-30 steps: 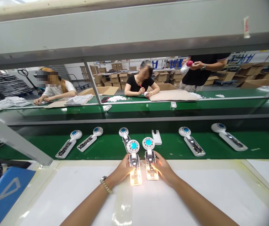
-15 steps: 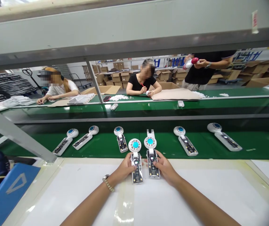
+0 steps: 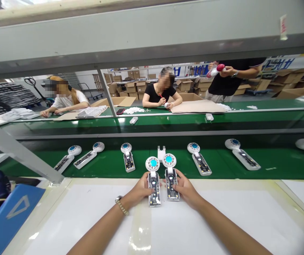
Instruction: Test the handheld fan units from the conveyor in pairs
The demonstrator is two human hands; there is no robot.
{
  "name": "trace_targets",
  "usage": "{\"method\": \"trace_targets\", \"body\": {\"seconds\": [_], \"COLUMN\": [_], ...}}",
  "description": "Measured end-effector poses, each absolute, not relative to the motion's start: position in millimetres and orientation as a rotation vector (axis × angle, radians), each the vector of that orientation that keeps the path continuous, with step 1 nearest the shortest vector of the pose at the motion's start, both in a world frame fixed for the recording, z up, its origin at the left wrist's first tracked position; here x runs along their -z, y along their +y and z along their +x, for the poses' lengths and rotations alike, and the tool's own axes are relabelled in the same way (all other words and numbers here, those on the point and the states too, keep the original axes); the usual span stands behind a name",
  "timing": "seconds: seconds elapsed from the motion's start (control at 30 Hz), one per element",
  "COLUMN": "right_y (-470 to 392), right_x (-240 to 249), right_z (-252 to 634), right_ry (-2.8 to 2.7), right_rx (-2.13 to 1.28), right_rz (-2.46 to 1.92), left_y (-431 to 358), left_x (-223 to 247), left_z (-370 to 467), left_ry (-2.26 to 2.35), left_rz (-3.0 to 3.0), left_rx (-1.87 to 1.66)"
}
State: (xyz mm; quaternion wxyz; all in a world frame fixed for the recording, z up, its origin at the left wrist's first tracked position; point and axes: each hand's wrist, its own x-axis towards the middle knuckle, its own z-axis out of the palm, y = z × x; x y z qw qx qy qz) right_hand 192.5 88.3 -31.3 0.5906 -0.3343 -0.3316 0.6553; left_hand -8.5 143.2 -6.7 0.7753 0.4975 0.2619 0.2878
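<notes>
My left hand (image 3: pixel 142 190) grips a white device (image 3: pixel 154 189) with a round, blue-centred head and a clear body showing a dark circuit board. A matching device (image 3: pixel 172 186) is in my right hand (image 3: pixel 185 187), its thumb on the body. Both are held upright side by side above the near edge of the white table, their round heads almost touching. Just behind them a white forked part (image 3: pixel 161 153) lies on the green belt (image 3: pixel 152 171). More such devices rest on the belt, including one to the left (image 3: pixel 128 158) and one to the right (image 3: pixel 199 159).
A slanted grey post (image 3: pixel 21 150) and a blue bin (image 3: pixel 13 216) stand at the left. Beyond the belt, one person (image 3: pixel 162 94) sits holding a red tool, another (image 3: pixel 66 99) sits at the left, and a third (image 3: pixel 225 83) stands. A grey beam (image 3: pixel 141 39) crosses overhead.
The devices and forked part on the near green belt have shifted left, while two small white pieces on the far belt have moved right. My hands hold nearly the same position.
</notes>
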Motion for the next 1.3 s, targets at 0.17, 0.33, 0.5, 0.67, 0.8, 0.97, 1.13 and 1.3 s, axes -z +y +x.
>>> {"method": "trace_targets", "body": {"seconds": [0.17,0.33,0.5,0.67,0.8,0.97,1.13,1.3], "right_y": [88,86,84,84,84,85,80,80], "right_x": [29,23,20,25,30,34,28,5], "right_z": [193,192,191,192,192,191,190,196], "right_ry": [-0.773,-0.775,-0.763,-0.771,-0.796,-0.849,-0.835,-0.689], "right_rx": [-1.546,-1.544,-1.555,-1.547,-1.535,-1.519,-1.509,-1.590], "right_rz": [-0.786,-0.793,-0.801,-0.801,-0.798,-0.773,-0.798,-0.870], "left_y": [143,142,140,141,141,140,138,145], "left_x": [6,5,3,4,5,6,10,3], "left_z": [-7,-7,-6,-7,-7,-8,-8,-1], "left_ry": [0.546,0.547,0.544,0.544,0.534,0.510,0.512,0.582], "left_rz": [1.056,1.035,1.020,1.036,1.029,1.028,1.027,0.966], "left_rx": [-0.641,-0.643,-0.649,-0.641,-0.633,-0.641,-0.658,-0.706]}}
